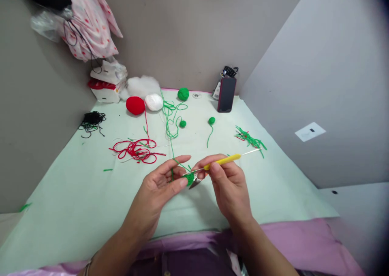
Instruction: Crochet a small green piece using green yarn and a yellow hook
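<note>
Left hand (161, 183) is pinching the green crochet piece (190, 179), right hand (228, 183) is gripping the yellow hook (223, 160); keeping yarn (171, 144) taut seems wise.

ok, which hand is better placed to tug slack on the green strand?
Left, probably. The left hand pinches the green crochet piece, and the green strand runs off by its fingers. The right hand grips the yellow crochet hook.

Plain grey walls (188, 33) close in a corner at the far end; the right wall (319, 85) carries a white sticker (310, 131). A pale green tablecloth (75, 195) spreads from near to far, evenly lit.
</note>
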Tool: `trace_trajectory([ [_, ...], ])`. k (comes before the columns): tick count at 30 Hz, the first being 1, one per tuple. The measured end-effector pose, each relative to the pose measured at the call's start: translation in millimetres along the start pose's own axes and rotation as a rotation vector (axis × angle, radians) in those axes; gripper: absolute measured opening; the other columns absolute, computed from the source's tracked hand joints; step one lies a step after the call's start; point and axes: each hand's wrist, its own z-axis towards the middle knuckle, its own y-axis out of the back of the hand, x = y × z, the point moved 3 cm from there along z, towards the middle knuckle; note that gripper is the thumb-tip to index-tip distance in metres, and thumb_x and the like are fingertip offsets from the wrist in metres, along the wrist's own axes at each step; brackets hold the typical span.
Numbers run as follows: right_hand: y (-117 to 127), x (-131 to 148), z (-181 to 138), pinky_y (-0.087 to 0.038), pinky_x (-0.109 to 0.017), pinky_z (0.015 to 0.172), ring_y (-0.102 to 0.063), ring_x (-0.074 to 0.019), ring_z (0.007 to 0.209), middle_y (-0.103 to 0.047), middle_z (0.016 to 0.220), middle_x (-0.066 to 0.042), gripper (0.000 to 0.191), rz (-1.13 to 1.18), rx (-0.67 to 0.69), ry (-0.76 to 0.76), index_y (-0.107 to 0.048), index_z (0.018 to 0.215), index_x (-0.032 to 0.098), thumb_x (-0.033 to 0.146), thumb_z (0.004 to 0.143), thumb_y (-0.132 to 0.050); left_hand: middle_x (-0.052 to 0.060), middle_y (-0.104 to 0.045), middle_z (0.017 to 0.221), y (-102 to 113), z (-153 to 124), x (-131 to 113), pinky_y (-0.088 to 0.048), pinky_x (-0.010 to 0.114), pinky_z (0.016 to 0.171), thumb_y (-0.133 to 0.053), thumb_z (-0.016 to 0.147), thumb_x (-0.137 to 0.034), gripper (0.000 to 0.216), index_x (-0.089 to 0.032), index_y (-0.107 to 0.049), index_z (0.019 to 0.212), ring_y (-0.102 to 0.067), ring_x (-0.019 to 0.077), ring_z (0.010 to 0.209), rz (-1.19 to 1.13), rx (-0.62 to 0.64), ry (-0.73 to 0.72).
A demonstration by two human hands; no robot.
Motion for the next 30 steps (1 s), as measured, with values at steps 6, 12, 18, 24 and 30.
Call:
trace_trajectory([
  [6, 0, 8, -3, -0.064, -0.028, 0.07, -0.075, -0.0147, 0.073, -0.082, 0.089, -0.003, 0.022, -0.04, 0.013, 0.027, -0.079, 0.099, 0.023, 0.036, 0.109, -0.064, 0.0, -0.067, 0.085, 1, 0, -1, -0.05, 0.027, 0.083, -0.094, 0.08, -0.031, 0.03, -0.032, -0.09, 0.109, -0.061, 0.0169, 0.087, 0.018, -0.029, -0.039],
  [12, -4, 22, -11, -0.066, -0.03, 0.073, -0.078, -0.0161, 0.079, -0.083, 0.095, -0.004, 0.023, -0.33, 0.054, 0.235, -0.077, 0.109, 0.023, 0.022, 0.112, -0.054, -0.001, -0.068, 0.086, 4, -1, 0, -0.05, 0.026, 0.083, -0.093, 0.081, -0.028, 0.03, -0.033, -0.089, 0.11, -0.062, 0.0164, 0.087, 0.063, -0.062, -0.089],
  [18, -12, 18, -23, -0.067, -0.039, 0.079, -0.08, -0.0238, 0.094, -0.085, 0.104, -0.015, 0.023, -0.645, 0.158, 0.712, -0.07, 0.125, 0.018, 0.015, 0.109, -0.055, -0.004, -0.066, 0.088, 7, -1, 4, -0.046, 0.026, 0.093, -0.092, 0.083, -0.027, 0.035, -0.038, -0.087, 0.116, -0.06, 0.0159, 0.096, 0.151, -0.163, -0.182],
  [24, -9, 16, -16, -0.067, -0.038, 0.075, -0.082, -0.0223, 0.086, -0.086, 0.099, -0.011, 0.022, -0.48, 0.12, 0.587, -0.072, 0.119, 0.022, 0.019, 0.111, -0.052, -0.005, -0.065, 0.086, 6, -1, 5, -0.048, 0.027, 0.091, -0.094, 0.082, -0.031, 0.045, -0.038, -0.084, 0.125, -0.06, 0.0152, 0.09, 0.102, -0.139, -0.144],
  [30, -12, 9, -24, -0.068, -0.039, 0.075, -0.082, -0.0253, 0.091, -0.086, 0.107, -0.016, 0.028, -0.639, 0.105, 0.77, -0.073, 0.127, 0.021, 0.011, 0.104, -0.061, -0.004, -0.065, 0.088, 4, 2, 9, -0.048, 0.027, 0.089, -0.094, 0.082, -0.031, 0.047, -0.036, -0.083, 0.128, -0.06, 0.0154, 0.091, 0.074, -0.155, -0.137],
])
